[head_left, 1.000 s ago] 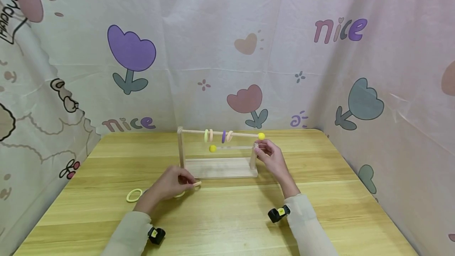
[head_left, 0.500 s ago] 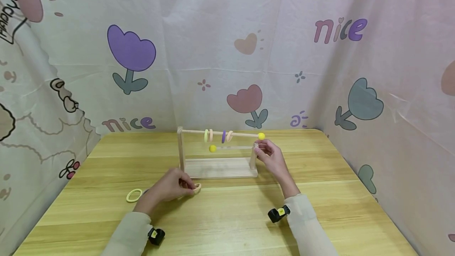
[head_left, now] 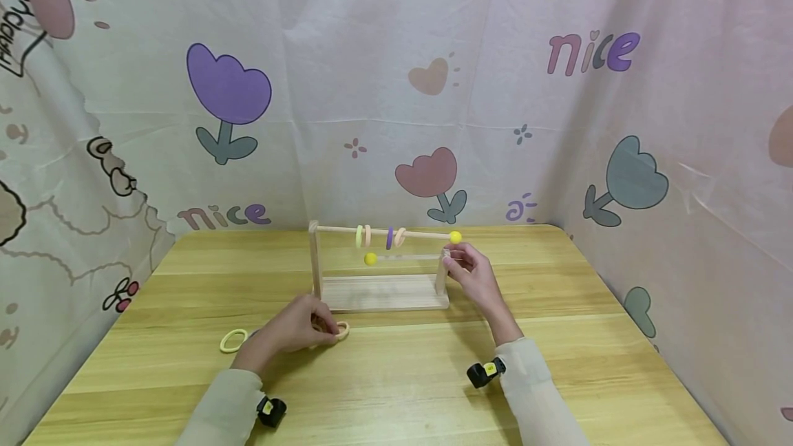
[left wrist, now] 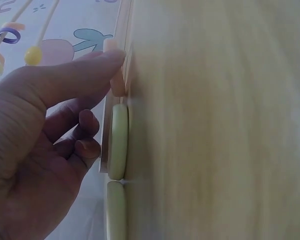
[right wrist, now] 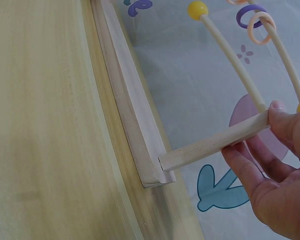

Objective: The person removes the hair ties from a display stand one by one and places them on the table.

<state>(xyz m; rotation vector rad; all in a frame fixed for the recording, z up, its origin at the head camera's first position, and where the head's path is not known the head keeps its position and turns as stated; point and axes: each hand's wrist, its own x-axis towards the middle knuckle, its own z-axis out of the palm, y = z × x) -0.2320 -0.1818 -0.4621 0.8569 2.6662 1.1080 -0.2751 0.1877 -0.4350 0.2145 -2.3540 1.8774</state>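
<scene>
My left hand pinches a small peach ring at the table, just in front of the wooden stand's base. In the left wrist view that peach ring lies nearly flat, partly behind a fingertip. Two pale yellow-green rings lie beside it, the nearer one under my curled fingers. My right hand grips the top of the stand's short right post, thumb on its end. From this post a thin rod runs left to a yellow ball, with no rings on it.
The stand's taller left post carries an upper rod ending in a yellow ball. Yellow-green, peach and purple rings hang on it. A yellow ring lies left of my left hand. Patterned cloth hangs behind the table.
The peach ring in my left fingers has gone from tilted to lying flatter on the table, with the left hand slightly lower. My right hand and the stand have not moved.
</scene>
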